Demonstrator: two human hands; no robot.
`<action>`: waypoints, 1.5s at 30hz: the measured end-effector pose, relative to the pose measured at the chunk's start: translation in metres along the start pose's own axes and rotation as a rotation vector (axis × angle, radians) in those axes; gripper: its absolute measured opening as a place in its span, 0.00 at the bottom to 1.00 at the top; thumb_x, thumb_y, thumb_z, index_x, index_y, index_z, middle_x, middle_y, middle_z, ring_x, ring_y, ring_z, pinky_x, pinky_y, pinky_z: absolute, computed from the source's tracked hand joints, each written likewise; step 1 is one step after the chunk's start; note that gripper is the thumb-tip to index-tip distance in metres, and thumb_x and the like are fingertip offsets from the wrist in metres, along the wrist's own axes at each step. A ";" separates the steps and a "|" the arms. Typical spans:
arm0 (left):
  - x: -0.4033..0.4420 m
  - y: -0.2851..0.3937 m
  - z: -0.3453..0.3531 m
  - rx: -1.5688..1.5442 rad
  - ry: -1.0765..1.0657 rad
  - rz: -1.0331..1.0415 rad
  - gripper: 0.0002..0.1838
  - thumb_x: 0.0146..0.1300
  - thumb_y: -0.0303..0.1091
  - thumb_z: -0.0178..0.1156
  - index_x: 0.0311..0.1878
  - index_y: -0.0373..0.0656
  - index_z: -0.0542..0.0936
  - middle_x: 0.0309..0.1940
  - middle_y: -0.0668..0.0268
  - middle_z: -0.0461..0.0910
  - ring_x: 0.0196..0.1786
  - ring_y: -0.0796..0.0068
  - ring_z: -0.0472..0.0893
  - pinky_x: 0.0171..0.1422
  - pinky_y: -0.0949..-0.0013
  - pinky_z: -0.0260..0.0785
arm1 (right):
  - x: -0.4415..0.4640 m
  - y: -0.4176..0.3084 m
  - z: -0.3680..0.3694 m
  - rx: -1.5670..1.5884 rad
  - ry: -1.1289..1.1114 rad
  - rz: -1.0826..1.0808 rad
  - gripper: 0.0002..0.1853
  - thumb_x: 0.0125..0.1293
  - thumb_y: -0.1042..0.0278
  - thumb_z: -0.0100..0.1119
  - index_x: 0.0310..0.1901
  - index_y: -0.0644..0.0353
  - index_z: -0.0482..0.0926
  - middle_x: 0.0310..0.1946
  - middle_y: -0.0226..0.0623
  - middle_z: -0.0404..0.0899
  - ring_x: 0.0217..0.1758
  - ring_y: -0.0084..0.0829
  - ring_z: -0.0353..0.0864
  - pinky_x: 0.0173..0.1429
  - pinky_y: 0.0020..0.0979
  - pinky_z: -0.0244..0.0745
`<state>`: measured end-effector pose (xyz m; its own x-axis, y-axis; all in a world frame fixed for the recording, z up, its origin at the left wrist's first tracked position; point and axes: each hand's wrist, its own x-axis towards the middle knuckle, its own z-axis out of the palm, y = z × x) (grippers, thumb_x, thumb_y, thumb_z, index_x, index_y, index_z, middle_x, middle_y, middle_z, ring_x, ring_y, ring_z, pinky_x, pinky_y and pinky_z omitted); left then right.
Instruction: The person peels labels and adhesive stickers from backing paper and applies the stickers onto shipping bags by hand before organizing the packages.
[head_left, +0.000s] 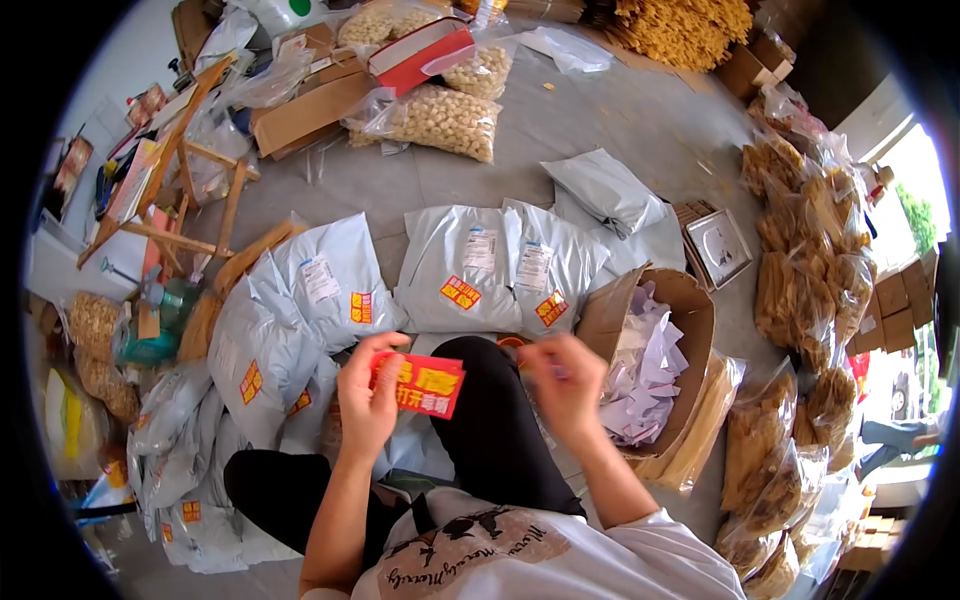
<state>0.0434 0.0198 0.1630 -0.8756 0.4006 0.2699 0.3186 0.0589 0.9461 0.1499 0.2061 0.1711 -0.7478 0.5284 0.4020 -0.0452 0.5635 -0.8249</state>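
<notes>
My left hand [368,392] is closed on red stickers [425,385] with yellow and white characters, held in front of my knee like a small stack. To the right, my right hand [570,388] is raised near the carton, fingers curled together and blurred; what they pinch, if anything, is hard to make out. Ahead lie grey mailing bags [455,265] bearing white labels and similar red stickers. More sealed grey bags [275,340] are heaped on the left. Beside my right hand stands an open cardboard box [695,375] holding white paper scraps [645,385].
Clear bags of pale round pieces [430,120] sit at the back near a red box [420,52]. A wooden frame [225,205] leans on the left. Bags of brown dried goods [790,260] line the right side. Another grey bag [605,190] lies beyond the carton.
</notes>
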 end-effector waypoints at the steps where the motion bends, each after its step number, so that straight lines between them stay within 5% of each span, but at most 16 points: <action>1: -0.011 -0.007 -0.007 -0.126 0.051 -0.175 0.07 0.63 0.29 0.49 0.40 0.37 0.73 0.26 0.69 0.75 0.25 0.83 0.74 0.25 0.77 0.65 | -0.007 0.008 -0.013 -0.039 0.136 0.062 0.02 0.56 0.75 0.59 0.28 0.61 0.76 0.20 0.32 0.74 0.21 0.19 0.74 0.21 0.22 0.68; 4: -0.040 -0.028 -0.023 -0.297 0.171 -0.384 0.08 0.65 0.32 0.48 0.41 0.39 0.73 0.25 0.71 0.73 0.23 0.85 0.73 0.20 0.79 0.62 | -0.019 0.061 -0.077 -0.212 0.455 0.036 0.11 0.62 0.70 0.52 0.22 0.63 0.72 0.11 0.29 0.64 0.15 0.17 0.61 0.17 0.22 0.51; 9: -0.074 -0.058 -0.044 -0.446 0.398 -0.553 0.08 0.65 0.34 0.49 0.40 0.40 0.73 0.25 0.71 0.73 0.21 0.85 0.73 0.18 0.80 0.60 | -0.029 0.078 -0.152 -0.552 0.476 0.019 0.16 0.64 0.59 0.47 0.26 0.64 0.73 0.16 0.36 0.68 0.19 0.25 0.65 0.25 0.28 0.59; 12: -0.087 -0.078 -0.054 -0.485 0.494 -0.589 0.08 0.65 0.33 0.49 0.40 0.40 0.73 0.25 0.71 0.74 0.22 0.85 0.73 0.17 0.79 0.60 | -0.026 0.088 -0.147 -0.984 0.349 -0.100 0.16 0.63 0.56 0.46 0.37 0.61 0.74 0.29 0.41 0.75 0.37 0.34 0.72 0.48 0.41 0.62; 15: -0.098 -0.084 -0.060 -0.501 0.562 -0.603 0.07 0.64 0.34 0.50 0.39 0.41 0.74 0.24 0.71 0.74 0.20 0.84 0.73 0.17 0.80 0.60 | -0.044 0.137 -0.133 -1.131 0.170 0.208 0.18 0.61 0.59 0.47 0.51 0.56 0.72 0.43 0.40 0.76 0.55 0.41 0.67 0.64 0.63 0.26; 16: -0.103 -0.085 -0.063 -0.504 0.575 -0.612 0.07 0.64 0.34 0.50 0.39 0.42 0.74 0.24 0.71 0.74 0.20 0.84 0.73 0.17 0.80 0.60 | -0.042 0.139 -0.131 -1.115 0.148 0.187 0.18 0.61 0.59 0.47 0.51 0.56 0.72 0.43 0.40 0.76 0.55 0.41 0.67 0.64 0.63 0.26; 18: -0.112 -0.090 -0.068 -0.526 0.580 -0.601 0.06 0.63 0.34 0.51 0.38 0.43 0.74 0.23 0.71 0.74 0.19 0.84 0.73 0.16 0.79 0.60 | -0.037 0.137 -0.125 -1.151 0.039 0.446 0.17 0.61 0.63 0.47 0.51 0.56 0.72 0.43 0.40 0.76 0.56 0.41 0.67 0.64 0.62 0.31; 22: -0.126 -0.099 -0.068 -0.570 0.563 -0.624 0.07 0.64 0.35 0.51 0.37 0.43 0.74 0.24 0.71 0.75 0.21 0.85 0.74 0.19 0.80 0.63 | -0.021 0.127 -0.106 -0.953 0.055 -0.050 0.19 0.52 0.82 0.46 0.48 0.66 0.71 0.53 0.49 0.68 0.55 0.46 0.68 0.64 0.43 0.55; 24: -0.134 -0.129 -0.060 -0.539 0.653 -0.542 0.06 0.64 0.34 0.51 0.38 0.42 0.74 0.25 0.71 0.75 0.22 0.84 0.75 0.19 0.80 0.64 | -0.015 0.147 -0.103 -0.827 0.038 -0.002 0.22 0.44 0.89 0.41 0.44 0.68 0.72 0.53 0.58 0.66 0.58 0.51 0.65 0.61 0.42 0.60; 31: -0.138 -0.118 -0.058 -0.502 0.610 -0.646 0.07 0.62 0.35 0.54 0.38 0.42 0.76 0.29 0.71 0.76 0.33 0.84 0.74 0.38 0.77 0.67 | -0.021 0.154 -0.112 -0.853 0.045 -0.042 0.19 0.46 0.87 0.40 0.40 0.71 0.75 0.39 0.56 0.76 0.46 0.47 0.76 0.52 0.38 0.69; 32: -0.136 -0.118 -0.059 -0.493 0.619 -0.677 0.07 0.62 0.35 0.54 0.37 0.42 0.76 0.29 0.71 0.76 0.32 0.84 0.75 0.37 0.78 0.67 | -0.022 0.157 -0.121 -0.717 0.016 0.287 0.21 0.46 0.87 0.41 0.44 0.70 0.74 0.45 0.53 0.75 0.49 0.47 0.74 0.54 0.37 0.69; 36: -0.131 -0.122 -0.061 -0.564 0.503 -0.656 0.08 0.62 0.34 0.54 0.39 0.40 0.75 0.29 0.70 0.76 0.29 0.83 0.76 0.33 0.79 0.68 | -0.027 0.131 -0.132 -1.046 -0.040 0.327 0.18 0.49 0.64 0.63 0.42 0.62 0.77 0.39 0.48 0.78 0.47 0.44 0.76 0.48 0.39 0.70; 39: -0.120 -0.111 -0.057 -0.560 0.469 -0.695 0.09 0.62 0.34 0.54 0.40 0.39 0.74 0.30 0.70 0.76 0.31 0.84 0.76 0.35 0.79 0.68 | -0.040 0.155 -0.136 -1.146 -0.095 0.105 0.17 0.53 0.72 0.57 0.47 0.61 0.74 0.45 0.50 0.75 0.53 0.45 0.71 0.54 0.39 0.67; 41: -0.120 -0.112 -0.059 -0.543 0.509 -0.700 0.09 0.62 0.34 0.54 0.40 0.39 0.74 0.30 0.70 0.76 0.32 0.84 0.76 0.36 0.79 0.68 | -0.027 0.148 -0.134 -0.725 -0.050 -0.060 0.21 0.53 0.83 0.47 0.51 0.60 0.70 0.49 0.52 0.71 0.57 0.48 0.67 0.59 0.38 0.63; 42: -0.120 -0.114 -0.059 -0.560 0.508 -0.688 0.09 0.62 0.34 0.54 0.40 0.38 0.74 0.30 0.70 0.76 0.32 0.84 0.75 0.37 0.79 0.68 | -0.016 0.132 -0.130 -0.696 -0.146 0.285 0.26 0.49 0.91 0.39 0.50 0.60 0.71 0.48 0.52 0.72 0.53 0.49 0.70 0.54 0.39 0.67; 45: -0.119 -0.117 -0.057 -0.568 0.485 -0.663 0.09 0.62 0.33 0.53 0.40 0.38 0.74 0.31 0.70 0.75 0.33 0.84 0.75 0.39 0.80 0.67 | -0.013 0.156 -0.121 -0.623 0.082 0.118 0.18 0.46 0.90 0.50 0.41 0.64 0.77 0.32 0.49 0.78 0.37 0.41 0.79 0.38 0.34 0.73</action>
<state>0.0894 -0.0872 0.0303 -0.9077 0.0208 -0.4191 -0.3977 -0.3611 0.8434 0.2333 0.3640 0.0853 -0.6701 0.6426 0.3716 0.4463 0.7488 -0.4900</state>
